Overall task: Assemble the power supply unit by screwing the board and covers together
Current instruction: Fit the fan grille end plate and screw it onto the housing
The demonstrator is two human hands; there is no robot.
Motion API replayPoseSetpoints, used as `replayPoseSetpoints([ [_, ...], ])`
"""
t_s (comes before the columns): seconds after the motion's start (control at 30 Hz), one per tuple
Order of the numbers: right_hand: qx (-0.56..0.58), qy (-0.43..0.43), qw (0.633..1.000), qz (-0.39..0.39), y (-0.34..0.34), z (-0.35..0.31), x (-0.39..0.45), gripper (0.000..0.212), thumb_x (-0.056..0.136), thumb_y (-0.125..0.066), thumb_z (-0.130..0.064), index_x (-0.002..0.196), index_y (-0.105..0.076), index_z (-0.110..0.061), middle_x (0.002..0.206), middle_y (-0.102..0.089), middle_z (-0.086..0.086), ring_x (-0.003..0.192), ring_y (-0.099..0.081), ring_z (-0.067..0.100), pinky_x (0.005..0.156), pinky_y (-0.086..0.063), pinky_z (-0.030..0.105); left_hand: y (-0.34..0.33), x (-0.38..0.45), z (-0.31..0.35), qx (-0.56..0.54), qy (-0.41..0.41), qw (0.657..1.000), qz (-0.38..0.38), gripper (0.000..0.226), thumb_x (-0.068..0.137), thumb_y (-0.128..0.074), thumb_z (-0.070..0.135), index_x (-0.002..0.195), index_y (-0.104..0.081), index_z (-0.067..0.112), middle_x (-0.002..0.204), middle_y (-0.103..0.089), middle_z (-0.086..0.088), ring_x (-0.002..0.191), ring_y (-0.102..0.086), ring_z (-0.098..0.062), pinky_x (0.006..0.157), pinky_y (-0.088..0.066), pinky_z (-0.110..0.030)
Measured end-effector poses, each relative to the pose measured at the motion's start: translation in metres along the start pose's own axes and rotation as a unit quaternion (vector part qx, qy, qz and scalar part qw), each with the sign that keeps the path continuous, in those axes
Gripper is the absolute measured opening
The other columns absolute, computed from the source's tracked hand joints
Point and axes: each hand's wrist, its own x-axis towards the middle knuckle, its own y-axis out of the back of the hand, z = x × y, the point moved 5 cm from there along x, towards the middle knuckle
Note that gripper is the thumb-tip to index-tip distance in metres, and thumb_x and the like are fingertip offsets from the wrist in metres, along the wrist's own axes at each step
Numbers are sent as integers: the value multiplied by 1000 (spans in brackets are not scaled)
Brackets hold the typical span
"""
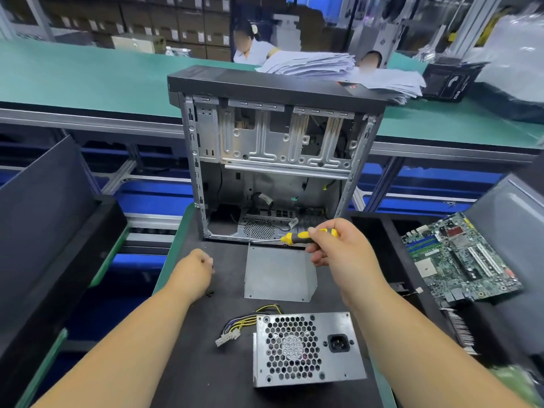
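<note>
The metal power supply unit (pixel 306 348) lies on the black mat near me, fan grille and power socket facing up, its yellow and black cable bundle (pixel 240 322) trailing left. Beyond it a flat grey metal cover plate (pixel 279 273) lies on the mat. My right hand (pixel 338 245) grips a yellow and black screwdriver (pixel 297 237) with the tip pointing left, above the plate's far edge. My left hand (pixel 197 266) hovers over the mat to the left with its fingers curled; whether it holds anything is hidden. A few small dark screws (pixel 209 293) lie beside that wrist.
An open computer case (pixel 273 160) stands upright right behind the plate. A green motherboard (pixel 459 257) lies on a bin at the right. Dark case panels (pixel 50 219) lean at the left. A green conveyor bench with paper stacks (pixel 323 66) and seated people runs across the back.
</note>
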Motion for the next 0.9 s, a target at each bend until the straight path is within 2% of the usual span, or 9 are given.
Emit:
replayPoseSetpoints([
  [0.07, 2, 2, 1000, -4, -1, -3, -2, 9, 92, -64, -20, 89, -64, -12, 68, -69, 4, 54, -59, 11, 56, -54, 25, 5, -13, 8, -182, 19, 983, -32, 22, 101, -38, 12, 86, -55, 12, 87, -63, -5, 71, -52, -19, 70, -43, -32],
  [0.13, 12, 3, 1000, -10, -3, -6, -4, 8, 92, -64, -19, 89, -64, -11, 68, -68, 5, 53, -58, 11, 53, -52, 23, 12, -28, 21, -323, 25, 945, -42, 26, 103, -39, 9, 82, -55, 11, 82, -60, -7, 66, -47, -14, 65, -43, -27],
  [0.3, 23, 15, 999, -32, -7, -13, -13, 8, 92, -64, -18, 91, -64, -10, 67, -68, 4, 54, -58, 11, 52, -51, 21, 26, -62, 46, -491, 14, 868, -78, 23, 101, -40, -2, 96, -59, 8, 79, -62, -3, 63, -53, -8, 64, -48, -19],
  [0.37, 27, 24, 999, -36, -5, -16, -17, 8, 92, -65, -18, 90, -64, -11, 68, -68, 5, 54, -58, 12, 53, -51, 21, 30, -72, 52, -527, 9, 845, -89, 23, 100, -39, -5, 100, -59, 6, 78, -62, -3, 63, -54, -8, 62, -50, -17],
  [0.57, 36, 48, 997, -47, 6, -23, -25, 6, 91, -65, -19, 87, -65, -15, 67, -68, 3, 56, -57, 13, 55, -51, 23, 26, -93, 68, -603, 3, 790, -108, 22, 100, -40, -3, 96, -60, 3, 69, -62, -2, 57, -52, -9, 55, -50, -18],
  [0.63, 23, 62, 996, -53, 10, -24, -28, 6, 90, -66, -22, 84, -65, -21, 69, -69, 2, 57, -59, 12, 57, -51, 23, 21, -97, 72, -603, 1, 790, -113, 20, 100, -43, 0, 97, -62, 3, 68, -62, -1, 56, -52, -8, 55, -50, -17],
  [0.73, -9, 84, 995, -61, 16, -25, -33, 8, 89, -65, -26, 82, -64, -28, 73, -70, 1, 61, -61, 11, 59, -51, 22, 13, -103, 79, -576, -10, 808, -125, 24, 101, -45, 4, 92, -67, 6, 68, -62, 2, 56, -52, -5, 56, -49, -15],
  [0.8, -21, 95, 993, -66, 20, -25, -35, 8, 90, -65, -26, 82, -63, -28, 74, -69, 2, 62, -61, 10, 59, -50, 21, 9, -106, 82, -571, -11, 810, -132, 26, 101, -46, 5, 88, -69, 7, 69, -62, 2, 56, -52, -4, 55, -49, -15],
  [0.9, -27, 100, 992, -67, 25, -24, -38, 7, 90, -65, -24, 84, -63, -26, 75, -69, 5, 62, -60, 9, 57, -50, 18, 5, -108, 84, -569, -4, 811, -137, 22, 101, -47, 5, 97, -68, 5, 70, -64, 1, 57, -54, -5, 55, -50, -16],
])
